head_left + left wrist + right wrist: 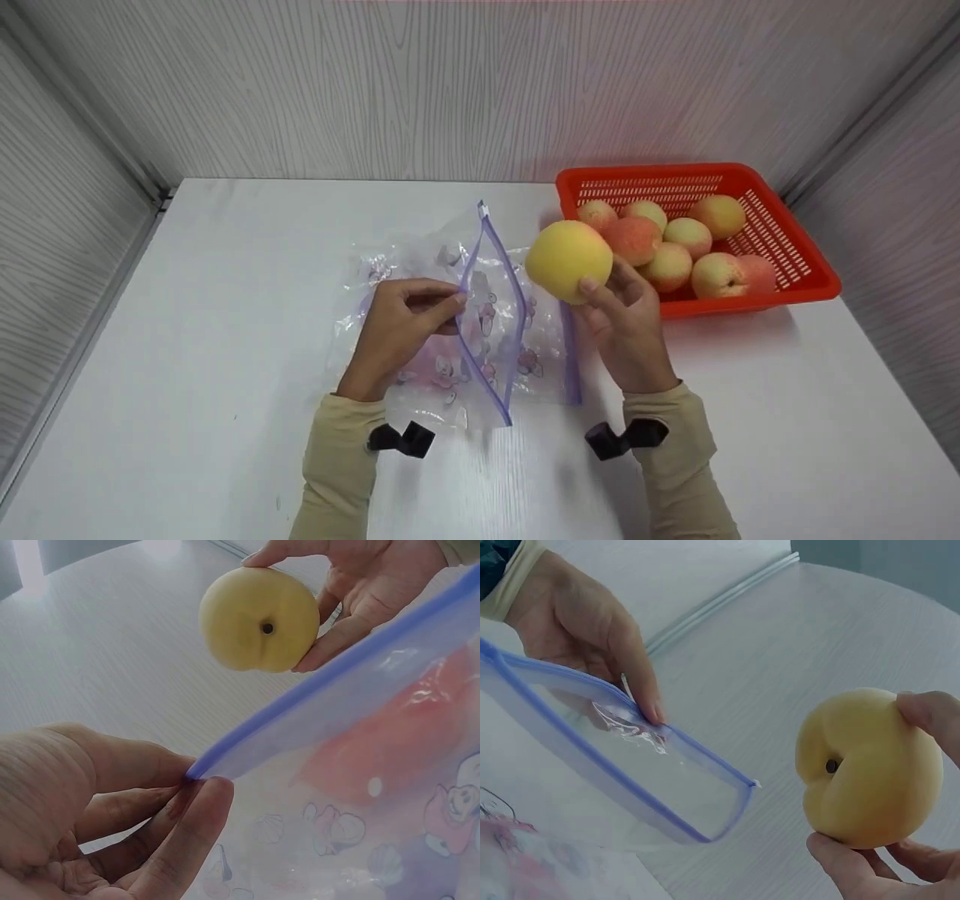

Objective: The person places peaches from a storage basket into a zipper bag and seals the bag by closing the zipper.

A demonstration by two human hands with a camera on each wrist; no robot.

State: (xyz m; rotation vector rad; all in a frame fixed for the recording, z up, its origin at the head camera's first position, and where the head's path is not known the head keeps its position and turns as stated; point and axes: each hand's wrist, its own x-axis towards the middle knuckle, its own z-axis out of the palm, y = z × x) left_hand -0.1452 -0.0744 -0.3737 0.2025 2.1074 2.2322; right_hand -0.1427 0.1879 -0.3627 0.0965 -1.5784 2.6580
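The right hand [626, 319] grasps a yellow peach [568, 260] between thumb and fingertips, lifted off the white table [187, 337] just right of the open mouth of a clear zip bag [480, 322]; in the right wrist view the peach [870, 769] shows its stem dimple turned toward the bag, and it stays outside the opening; the left hand [401, 322] pinches the near lip of the bag at its blue zip strip [491, 300], thumb and forefinger closed on the plastic, holding the mouth spread wide; the bag lies near the middle of the table, printed with small cartoon figures, and something pink shows through it; the left wrist view has the fingers [187, 832] clamped on the strip's edge with the peach [259, 619] beyond it; a red basket [787, 225] sits at the far right corner of the table, holding several reddish-yellow peaches [675, 244]; both sleeves are pale tan.
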